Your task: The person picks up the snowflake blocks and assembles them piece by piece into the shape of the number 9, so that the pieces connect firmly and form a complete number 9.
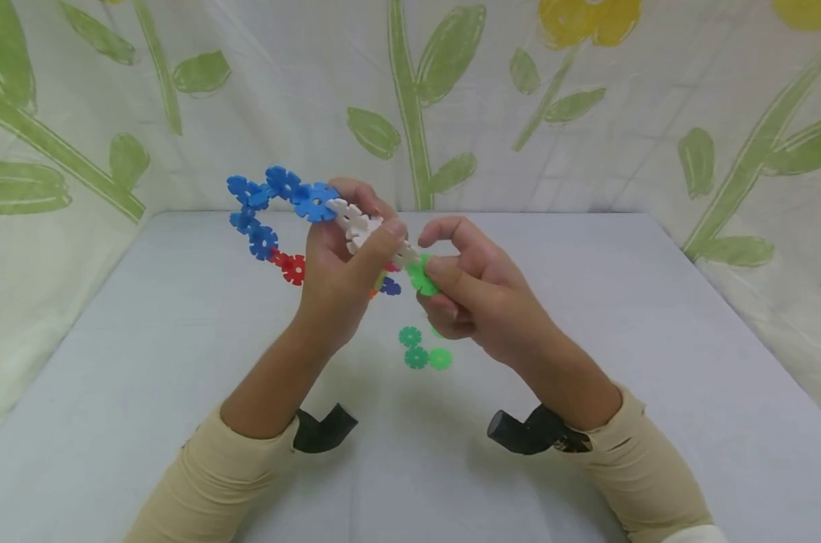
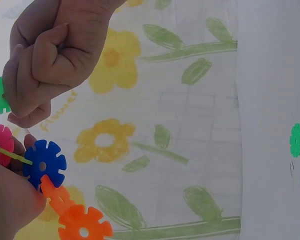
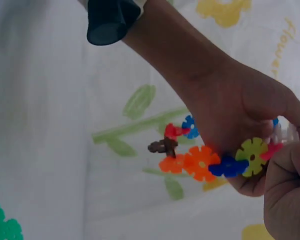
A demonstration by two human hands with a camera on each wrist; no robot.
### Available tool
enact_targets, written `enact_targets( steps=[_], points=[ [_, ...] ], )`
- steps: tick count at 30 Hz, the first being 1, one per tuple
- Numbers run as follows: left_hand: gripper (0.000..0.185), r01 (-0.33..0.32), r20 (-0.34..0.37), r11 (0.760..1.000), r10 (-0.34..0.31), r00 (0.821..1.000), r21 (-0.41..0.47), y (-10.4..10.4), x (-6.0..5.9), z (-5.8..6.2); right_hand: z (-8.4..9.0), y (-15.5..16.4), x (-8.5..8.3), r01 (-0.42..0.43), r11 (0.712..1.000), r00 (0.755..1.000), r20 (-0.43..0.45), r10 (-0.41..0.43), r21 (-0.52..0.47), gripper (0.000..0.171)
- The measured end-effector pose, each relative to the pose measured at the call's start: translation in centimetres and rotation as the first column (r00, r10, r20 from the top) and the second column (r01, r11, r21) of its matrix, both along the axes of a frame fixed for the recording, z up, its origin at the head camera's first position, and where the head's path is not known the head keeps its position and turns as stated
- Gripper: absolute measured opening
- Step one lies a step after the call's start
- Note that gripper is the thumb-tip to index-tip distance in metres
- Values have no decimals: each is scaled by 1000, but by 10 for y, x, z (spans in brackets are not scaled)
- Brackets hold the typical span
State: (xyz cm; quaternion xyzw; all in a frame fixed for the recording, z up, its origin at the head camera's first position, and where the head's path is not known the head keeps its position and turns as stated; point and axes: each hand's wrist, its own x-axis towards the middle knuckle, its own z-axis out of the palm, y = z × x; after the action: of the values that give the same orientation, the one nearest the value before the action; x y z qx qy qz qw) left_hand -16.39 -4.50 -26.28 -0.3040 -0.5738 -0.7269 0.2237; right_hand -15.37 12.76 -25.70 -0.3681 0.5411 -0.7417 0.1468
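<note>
Grey table (image 1: 621,377), flower-printed cloth (image 1: 587,136) hung behind and at the sides. Both hands raised above the table's middle, working one chain of interlocking snowflake discs (image 1: 295,200): blue run arcing up and left, white run through the grip, red, orange and further colours trailing below. Left hand (image 1: 339,275) wraps its fingers and thumb round the white section, thumb pressed along the top. Right hand (image 1: 471,290) pinches a green disc (image 1: 422,276) at the chain's end between thumb and forefinger, other fingers curled under. Three loose green discs (image 1: 424,351) lie on the table beneath the hands, touching one another. Judgement: thin hard plastic, very light, each piece stiff, but the chain flexes at its slotted joints and could pop apart if bent or pulled; faces look smooth, slippery. Best held close beside the joint being worked, on the disc's flat faces, leaving the notched rim free.
</note>
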Motion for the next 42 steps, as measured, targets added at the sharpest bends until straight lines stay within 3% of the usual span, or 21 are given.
enact_targets(
  steps=[9, 11, 14, 18, 23, 27, 31, 33, 34, 35, 36, 37, 38, 39, 41, 42],
  points=[
    [23, -39, -83, 999, 40, 996, 4, 3, -1, 1, -1, -7, 2, 12, 996, 1000, -2, -12, -86, 21],
    [26, -9, -71, 1000, 7, 997, -20, 1, -2, 3, 1, -5, 0, 9, 994, 1000, -13, -11, -112, 18],
    [33, 91, -58, 994, -94, 994, -58, -4, -4, 6, 4, 0, -2, 7, 986, 1000, -18, -10, -169, 7],
    [42, 223, -48, 971, -228, 973, -92, -11, -7, 8, 6, 4, -6, -6, 974, 1000, -5, 5, -227, 25],
    [44, 245, -6, 965, -247, 969, -91, -12, -7, 8, 6, 2, -8, -6, 969, 999, 32, 14, -246, 24],
    [42, 216, 28, 973, -215, 976, -76, -11, -5, 8, 6, 3, -10, -6, 969, 999, 31, 14, -247, 19],
    [36, 155, 75, 986, -151, 986, -53, -13, -5, 8, 5, 8, -20, 42, 982, 999, -23, -48, -184, 11],
    [35, 135, 91, 990, -132, 987, -30, -15, -5, 9, 1, 13, -31, 91, 995, 985, -146, -95, -32, 7],
    [34, 137, 103, 991, -135, 985, -9, -16, -6, 9, -2, 16, -37, 128, 988, 970, -220, -107, 87, 6],
    [34, 137, 105, 991, -137, 985, 4, -17, -6, 10, -5, 19, -42, 172, 958, 949, -300, -99, 230, 6],
    [34, 144, 108, 989, -145, 983, 18, -18, -7, 10, -9, 21, -47, 216, 898, 925, -375, -63, 383, 8],
    [34, 153, 113, 988, -155, 981, 33, -19, -7, 10, -14, 21, -52, 252, 809, 898, -441, 10, 531, 9],
    [34, 158, 121, 986, -162, 979, 45, -19, -7, 10, -19, 21, -55, 274, 700, 877, -471, 100, 660, 9],
    [34, 164, 133, 985, -171, 976, 57, -20, -7, 11, -25, 19, -56, 287, 568, 868, -460, 186, 771, 11],
    [34, 160, 138, 985, -167, 976, 56, -20, -6, 11, -35, 12, -56, 284, 326, 869, -386, 309, 902, 15],
    [34, 159, 141, 986, -166, 976, 58, -20, -6, 11, -41, 7, -56, 278, 236, 872, -347, 344, 931, 17]
  ],
)
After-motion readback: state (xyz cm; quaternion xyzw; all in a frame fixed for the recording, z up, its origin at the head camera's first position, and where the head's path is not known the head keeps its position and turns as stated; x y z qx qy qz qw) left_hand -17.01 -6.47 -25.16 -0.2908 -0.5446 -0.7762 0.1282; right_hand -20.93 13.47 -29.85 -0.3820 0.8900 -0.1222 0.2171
